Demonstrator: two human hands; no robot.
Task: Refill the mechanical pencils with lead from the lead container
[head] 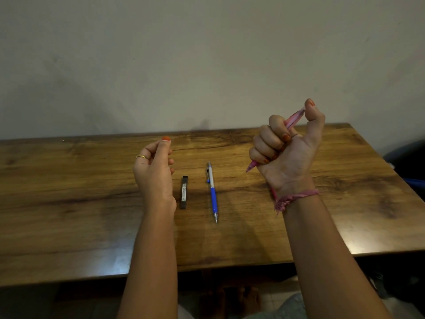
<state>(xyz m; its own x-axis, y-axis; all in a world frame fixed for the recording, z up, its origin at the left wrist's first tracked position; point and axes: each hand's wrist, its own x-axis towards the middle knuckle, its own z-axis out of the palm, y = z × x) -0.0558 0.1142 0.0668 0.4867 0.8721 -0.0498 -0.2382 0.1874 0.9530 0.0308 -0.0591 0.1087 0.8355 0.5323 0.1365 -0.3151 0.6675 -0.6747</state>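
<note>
Head view: wooden worktop (92, 203)
Right hand (287, 153): fisted around pink mechanical pencil (294, 118), thumb on cap
Left hand (156, 171): raised, fingers loosely curled, holding nothing visible
Worktop: black lead container (184, 192) beside blue mechanical pencil (212, 192)

Both forearms are bare, without sleeves — the left hand (154, 168) wears a thin gold ring (140, 157), the right hand (285, 153) a frayed pink thread bracelet (296, 197) at the wrist — and the nails are painted orange.

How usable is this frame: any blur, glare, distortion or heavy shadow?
Head view: dim, warm light; the lead container and blue pencil read fairly sharp; the left hand looks slightly soft; faint sheen on the table at right; wide-angle bowing curves the table's far edge; the underside is dark.
</note>
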